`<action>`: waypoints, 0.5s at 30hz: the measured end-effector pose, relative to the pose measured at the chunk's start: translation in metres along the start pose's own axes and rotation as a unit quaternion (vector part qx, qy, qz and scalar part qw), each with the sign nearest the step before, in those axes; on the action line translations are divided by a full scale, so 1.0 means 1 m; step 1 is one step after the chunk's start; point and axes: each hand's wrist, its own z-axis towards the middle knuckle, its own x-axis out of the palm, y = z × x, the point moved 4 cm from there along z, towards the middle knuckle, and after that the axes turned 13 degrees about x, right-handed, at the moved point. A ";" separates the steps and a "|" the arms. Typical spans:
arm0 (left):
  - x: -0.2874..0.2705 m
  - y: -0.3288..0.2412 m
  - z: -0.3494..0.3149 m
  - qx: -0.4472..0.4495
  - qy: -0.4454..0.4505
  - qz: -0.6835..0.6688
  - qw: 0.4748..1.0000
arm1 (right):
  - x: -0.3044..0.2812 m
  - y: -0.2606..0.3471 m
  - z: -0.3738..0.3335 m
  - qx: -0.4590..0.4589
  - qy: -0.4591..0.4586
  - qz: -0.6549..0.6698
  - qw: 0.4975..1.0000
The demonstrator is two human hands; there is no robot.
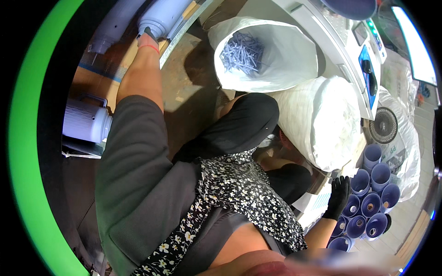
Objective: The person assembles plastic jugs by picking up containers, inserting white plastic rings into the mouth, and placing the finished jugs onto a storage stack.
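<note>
My left arm reaches far up and to the left in a grey sleeve. My left hand (148, 37), in a dark glove with a red cuff, rests against the end of a pale grey-blue canister (163, 16); its fingers are mostly hidden. My right hand (339, 195), in a black glove, is held upright with fingers apart and nothing in it. It sits just left of a cluster of several blue tubes (372, 204) standing on end. My dark trousers and flowered top fill the middle of the view.
An open white sack (285, 55) holds several small grey-blue pieces (243, 53). A second, filled white sack (322, 119) lies beside it. A white machine (343, 50), a small fan (383, 125) and another pale canister (85, 120) stand around.
</note>
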 end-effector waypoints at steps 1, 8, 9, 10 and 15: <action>0.003 -0.004 -0.003 -0.005 0.001 -0.055 0.998 | 0.012 0.005 0.001 -0.010 0.026 -0.030 0.999; 0.009 -0.213 -0.139 0.247 0.200 0.266 0.910 | 0.092 0.025 -0.039 -0.030 0.059 0.033 0.997; 0.009 -0.234 -0.158 0.326 0.268 0.362 0.831 | 0.105 0.021 -0.042 -0.036 0.062 0.029 0.997; 0.009 -0.249 -0.179 0.382 0.263 0.337 0.819 | 0.124 0.026 -0.045 -0.167 0.053 -0.138 0.975; 0.077 -0.274 -0.256 0.234 0.291 0.181 0.910 | 0.238 0.069 -0.049 -0.296 0.163 -0.058 0.939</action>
